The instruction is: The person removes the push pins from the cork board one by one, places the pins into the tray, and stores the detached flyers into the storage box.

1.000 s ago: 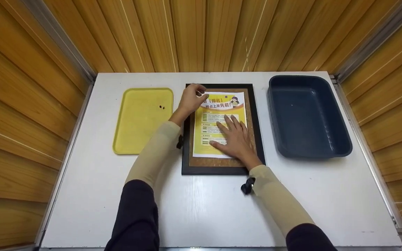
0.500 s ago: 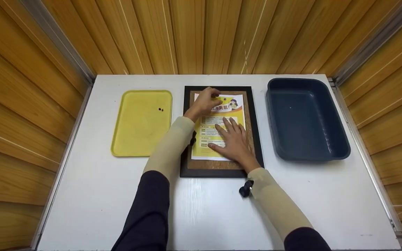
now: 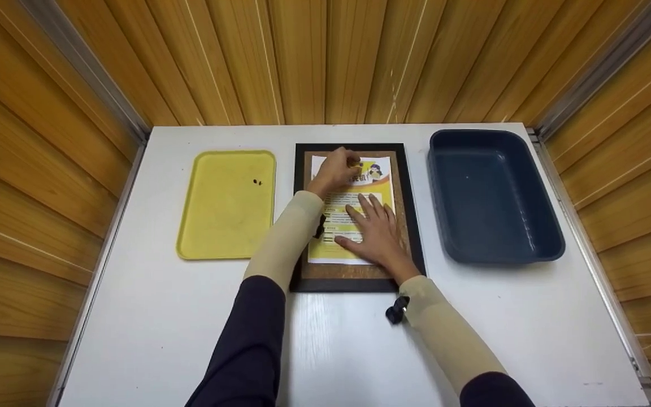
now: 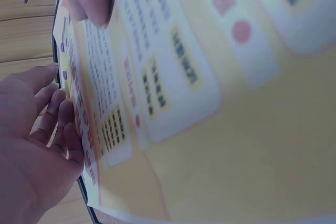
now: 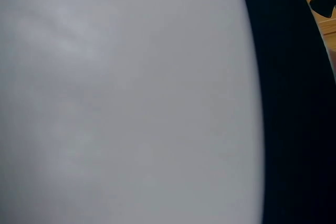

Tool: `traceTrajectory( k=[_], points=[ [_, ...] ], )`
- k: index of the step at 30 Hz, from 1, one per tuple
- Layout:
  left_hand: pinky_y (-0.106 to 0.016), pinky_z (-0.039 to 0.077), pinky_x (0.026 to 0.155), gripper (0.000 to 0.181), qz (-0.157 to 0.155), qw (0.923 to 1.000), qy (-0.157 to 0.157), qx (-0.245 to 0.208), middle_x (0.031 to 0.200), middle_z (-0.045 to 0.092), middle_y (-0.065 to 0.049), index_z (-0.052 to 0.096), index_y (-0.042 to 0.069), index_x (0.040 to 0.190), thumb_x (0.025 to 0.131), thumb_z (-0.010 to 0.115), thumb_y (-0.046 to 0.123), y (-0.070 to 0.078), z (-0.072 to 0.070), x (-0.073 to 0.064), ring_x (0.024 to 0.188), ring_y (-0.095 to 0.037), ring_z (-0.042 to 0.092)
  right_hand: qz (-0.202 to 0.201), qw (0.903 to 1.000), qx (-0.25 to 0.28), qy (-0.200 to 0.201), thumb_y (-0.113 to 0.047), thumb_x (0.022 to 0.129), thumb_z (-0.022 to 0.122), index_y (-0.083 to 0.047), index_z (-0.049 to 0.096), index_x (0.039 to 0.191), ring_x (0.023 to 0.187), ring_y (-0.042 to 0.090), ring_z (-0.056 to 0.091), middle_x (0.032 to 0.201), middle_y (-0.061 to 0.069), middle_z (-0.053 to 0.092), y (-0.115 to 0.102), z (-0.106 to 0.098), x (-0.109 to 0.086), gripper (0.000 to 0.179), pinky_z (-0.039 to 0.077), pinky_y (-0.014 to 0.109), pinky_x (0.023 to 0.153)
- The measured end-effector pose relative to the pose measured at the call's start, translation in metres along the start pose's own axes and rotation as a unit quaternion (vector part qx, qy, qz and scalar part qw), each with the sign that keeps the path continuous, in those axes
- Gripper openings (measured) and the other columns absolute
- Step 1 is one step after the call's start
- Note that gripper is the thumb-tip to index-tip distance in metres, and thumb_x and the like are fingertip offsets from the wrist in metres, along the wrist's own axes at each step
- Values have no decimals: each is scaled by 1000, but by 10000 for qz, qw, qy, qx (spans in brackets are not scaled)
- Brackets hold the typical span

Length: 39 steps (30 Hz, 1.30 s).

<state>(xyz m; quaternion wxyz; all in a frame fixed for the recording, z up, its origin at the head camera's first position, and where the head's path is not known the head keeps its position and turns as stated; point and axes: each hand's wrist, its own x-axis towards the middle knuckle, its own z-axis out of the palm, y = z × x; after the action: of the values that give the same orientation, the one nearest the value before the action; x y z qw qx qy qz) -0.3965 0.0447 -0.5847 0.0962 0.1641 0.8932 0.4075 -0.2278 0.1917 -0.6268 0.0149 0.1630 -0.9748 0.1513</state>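
A yellow and white printed sheet (image 3: 320,255) lies on a cork board (image 3: 325,271) with a black frame (image 3: 342,285). My left hand (image 3: 334,169) is at the sheet's top, its fingers bent and the thumb and index tips beside a small dark purple dot (image 3: 361,164). In the left wrist view, purple dots (image 4: 64,75) show by those fingertips; whether they are pins or print, and whether one is pinched, I cannot tell. My right hand (image 3: 379,240) lies flat with spread fingers on the sheet's lower right. The right wrist view mostly shows a blurred white surface (image 5: 131,98).
A yellow tray (image 3: 224,226) on the left holds two tiny dark pieces (image 3: 257,182). On the right stands a deep dark blue bin (image 3: 495,203). All rest on a white table (image 3: 150,316), with wood-look panels (image 3: 303,62) behind and at the sides.
My left hand has moved right from the sheet's top left corner to the purple dot. The right hand stays spread on the sheet. The whole head view has shifted slightly.
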Motion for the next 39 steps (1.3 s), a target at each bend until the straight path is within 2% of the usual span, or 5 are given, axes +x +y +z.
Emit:
traceTrajectory(
  k=[8, 19, 28, 34, 39],
  points=[
    [-37, 50, 96, 26, -209, 9984, 281, 452, 118, 65, -3, 74, 12, 124, 101, 74, 24, 2, 11, 1, 106, -17, 61, -49, 10000, 33, 75, -87, 90, 48, -27, 45, 162, 162, 34, 9, 176, 7, 19, 0, 0, -1, 94, 10, 65, 124],
    [-38, 51, 90, 15, -626, 9875, 1107, 932, 108, 64, 1, 77, 18, 114, 104, 70, 27, 10, 27, 6, 99, -15, 61, -38, 9999, 142, 33, -88, 90, 45, -28, 43, 164, 162, 34, 8, 176, 8, 20, 0, 0, 0, 95, 7, 63, 126],
    [-35, 52, 89, 12, -880, 9838, 1353, 779, 106, 63, 4, 77, 19, 111, 105, 69, 26, 10, 30, 4, 97, -11, 60, -21, 9999, 110, 15, -87, 90, 46, -30, 42, 164, 163, 32, 7, 176, 7, 20, -1, 2, 1, 93, 7, 62, 126],
    [-33, 52, 83, 11, -811, 9831, 1471, 731, 102, 63, 4, 77, 19, 108, 105, 69, 25, 4, 25, 3, 92, -11, 60, -72, 9999, 85, -21, -86, 91, 46, -30, 41, 164, 163, 33, 7, 176, 7, 19, -3, 4, 5, 93, 7, 62, 126],
    [-32, 52, 84, 12, -786, 9846, 1508, 405, 103, 64, 4, 76, 17, 108, 106, 68, 25, 1, 20, 0, 93, -11, 61, -71, 10000, 39, -50, -89, 90, 44, -28, 43, 164, 163, 32, 7, 176, 6, 18, -5, 3, 6, 95, 7, 62, 126]
  ],
)
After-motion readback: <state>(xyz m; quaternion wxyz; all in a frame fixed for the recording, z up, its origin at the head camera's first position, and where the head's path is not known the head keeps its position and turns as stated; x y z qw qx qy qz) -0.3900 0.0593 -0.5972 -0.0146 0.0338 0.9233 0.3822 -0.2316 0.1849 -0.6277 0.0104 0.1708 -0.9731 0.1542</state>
